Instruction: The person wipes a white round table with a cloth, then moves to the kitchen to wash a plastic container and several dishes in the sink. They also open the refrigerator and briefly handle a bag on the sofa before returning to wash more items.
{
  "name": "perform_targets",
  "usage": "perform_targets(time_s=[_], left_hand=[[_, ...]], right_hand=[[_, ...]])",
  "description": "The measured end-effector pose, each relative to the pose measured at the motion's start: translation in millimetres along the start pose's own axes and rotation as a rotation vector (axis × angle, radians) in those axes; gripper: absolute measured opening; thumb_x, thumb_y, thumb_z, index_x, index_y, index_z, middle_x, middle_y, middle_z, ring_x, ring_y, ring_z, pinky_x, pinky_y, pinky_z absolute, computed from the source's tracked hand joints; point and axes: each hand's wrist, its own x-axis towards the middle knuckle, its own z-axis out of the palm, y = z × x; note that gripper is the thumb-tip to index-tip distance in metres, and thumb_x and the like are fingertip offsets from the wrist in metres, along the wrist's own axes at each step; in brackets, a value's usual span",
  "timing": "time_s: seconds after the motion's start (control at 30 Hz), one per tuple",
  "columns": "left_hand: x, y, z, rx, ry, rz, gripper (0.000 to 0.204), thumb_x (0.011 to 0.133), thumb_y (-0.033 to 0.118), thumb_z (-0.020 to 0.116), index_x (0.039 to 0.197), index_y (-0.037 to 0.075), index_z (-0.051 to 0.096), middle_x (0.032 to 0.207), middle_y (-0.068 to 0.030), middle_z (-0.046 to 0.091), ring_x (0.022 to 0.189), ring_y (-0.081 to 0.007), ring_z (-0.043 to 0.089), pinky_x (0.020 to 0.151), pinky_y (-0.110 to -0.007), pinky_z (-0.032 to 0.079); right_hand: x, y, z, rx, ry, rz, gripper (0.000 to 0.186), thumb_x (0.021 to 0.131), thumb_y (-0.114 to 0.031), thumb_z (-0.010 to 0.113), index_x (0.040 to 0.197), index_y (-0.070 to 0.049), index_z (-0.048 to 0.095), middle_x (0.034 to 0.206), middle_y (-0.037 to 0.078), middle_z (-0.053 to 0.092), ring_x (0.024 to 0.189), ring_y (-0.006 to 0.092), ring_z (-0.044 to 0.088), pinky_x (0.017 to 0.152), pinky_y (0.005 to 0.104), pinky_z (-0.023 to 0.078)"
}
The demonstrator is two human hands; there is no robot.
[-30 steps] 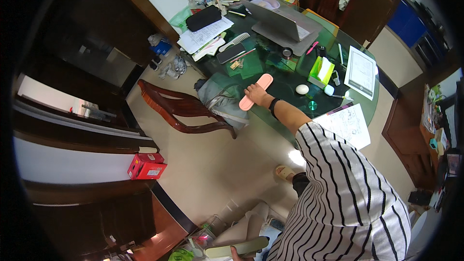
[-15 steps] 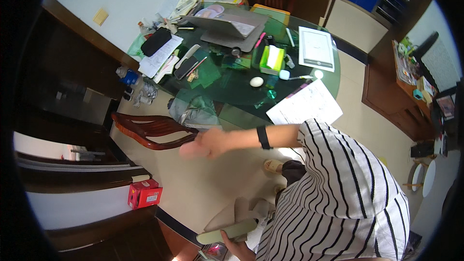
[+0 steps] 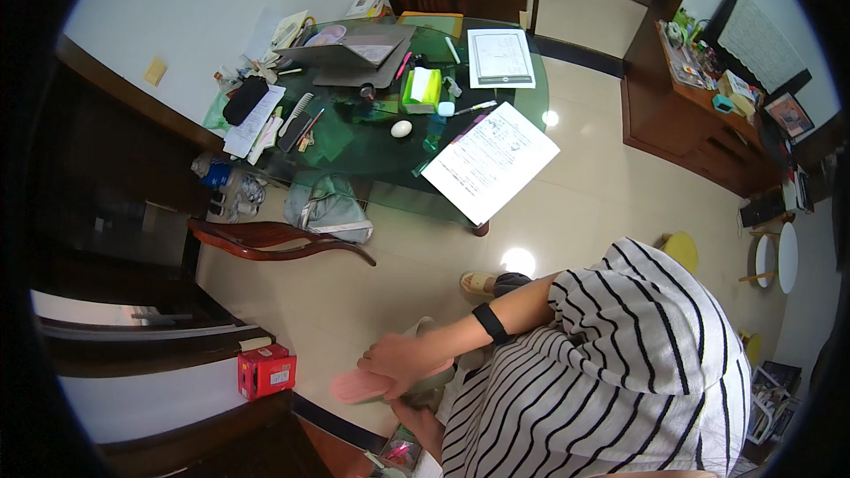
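Note:
My right hand [image 3: 403,363], with a black band on its wrist, reaches low over the floor. Its fingers close over a flat pink oblong thing [image 3: 359,386] with a rounded end, whose kind I cannot make out. Just under that hand shows a pale green oblong thing [image 3: 437,378], mostly covered. My left hand [image 3: 420,423] grips the pale green thing from below, its fingers partly hidden. Both hands are close together beside my striped shirt. A beige slipper [image 3: 476,283] is on my foot.
A glass table [image 3: 354,146] bears a laptop [image 3: 341,55], tissue pack [image 3: 421,93], white egg [image 3: 401,128] and paper sheet [image 3: 491,164]. A wooden chair [image 3: 257,241] with a grey-green bag [image 3: 328,206] stands at its near side. A red box [image 3: 266,372] is by the wall.
My right hand has come down and toward me with the pink thing, meeting the left hand. The pale green thing is now largely hidden. The view has shifted, showing the table farther left.

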Motion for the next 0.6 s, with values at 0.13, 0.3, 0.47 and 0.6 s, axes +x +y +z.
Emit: perform_targets(time_s=[0.13, 0.3, 0.47, 0.6], left_hand=[[-20, 0, 11, -0.061, 0.016, -0.064, 0.052, 0.082, 0.005, 0.045, 0.130, -0.006, 0.029, 0.131, -0.0180, 0.033, 0.122, -0.0252, 0.033, 0.103, -0.036, 0.026], [-34, 24, 38, -0.087, -0.035, 0.058, 0.052, 0.077, 0.001, 0.047, 0.126, -0.007, 0.032, 0.125, -0.0181, 0.039, 0.118, -0.0257, 0.036, 0.102, -0.036, 0.026], [-28, 46, 69, 0.126, -0.081, 0.067, 0.051, 0.074, -0.001, 0.047, 0.124, -0.006, 0.034, 0.120, -0.0170, 0.043, 0.112, -0.0254, 0.041, 0.098, -0.036, 0.029], [-9, 55, 117, 0.094, -0.234, 0.104, 0.046, 0.078, -0.001, 0.049, 0.123, -0.004, 0.037, 0.119, -0.0158, 0.044, 0.109, -0.0240, 0.043, 0.097, -0.036, 0.031]], right_hand=[[-28, -13, 17, 0.014, 0.028, 0.057, 0.059, 0.062, -0.039, 0.071, 0.099, 0.000, 0.047, 0.088, 0.016, 0.056, 0.082, 0.0327, 0.056, 0.068, 0.0404, 0.045], [-65, -25, 11, 0.066, 0.099, 0.148, 0.062, 0.073, -0.046, 0.065, 0.109, -0.001, 0.043, 0.092, 0.017, 0.054, 0.086, 0.0334, 0.054, 0.072, 0.0400, 0.043], [-110, -26, -19, 0.226, 0.207, 0.267, 0.062, 0.080, -0.051, 0.057, 0.116, -0.003, 0.040, 0.095, 0.017, 0.054, 0.088, 0.0349, 0.054, 0.074, 0.0410, 0.043], [-163, -10, -63, 0.248, 0.327, 0.333, 0.060, 0.084, -0.048, 0.053, 0.123, -0.004, 0.038, 0.098, 0.017, 0.054, 0.091, 0.0346, 0.055, 0.075, 0.0411, 0.043]])
